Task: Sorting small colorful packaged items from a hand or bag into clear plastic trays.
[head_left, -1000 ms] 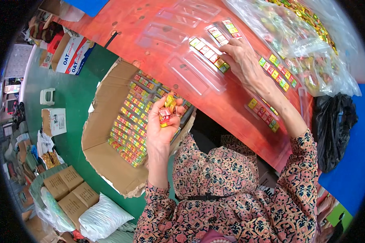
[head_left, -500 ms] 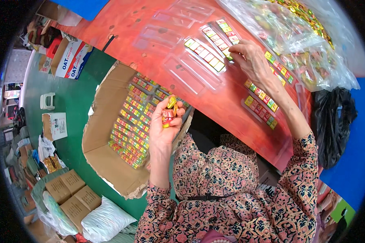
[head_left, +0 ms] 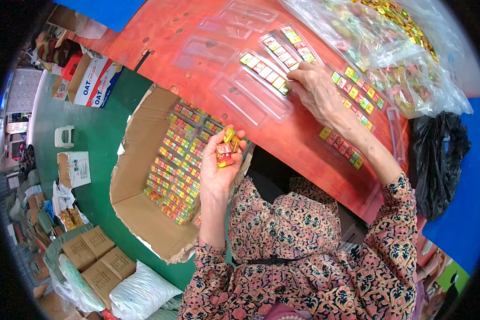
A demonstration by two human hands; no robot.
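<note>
My left hand (head_left: 210, 169) is curled, palm up, around several small wrapped candies (head_left: 225, 151) in yellow and red. It hovers beside the open carton. Over the red table, my right hand (head_left: 322, 98) has its fingertips pinched together at the near ends of candy rows. Whatever lies between those fingers is hidden. Nearest to them are a clear plastic tray with a filled row (head_left: 264, 73) and a second row (head_left: 280, 53) beyond it. A third filled row (head_left: 297, 42) lies farther right. More filled trays (head_left: 357, 90) sit right of my right wrist.
Empty clear trays (head_left: 242, 98) lie on the left of the red table (head_left: 160, 32). A large clear bag of candies (head_left: 394, 64) covers its far right, with a black plastic bag (head_left: 437, 165) hanging nearby. The cardboard carton (head_left: 138, 170) on the left holds many filled trays.
My right hand has shifted left and slightly nearer, toward the end of the left row. My left hand has tilted a little, still holding the candies.
</note>
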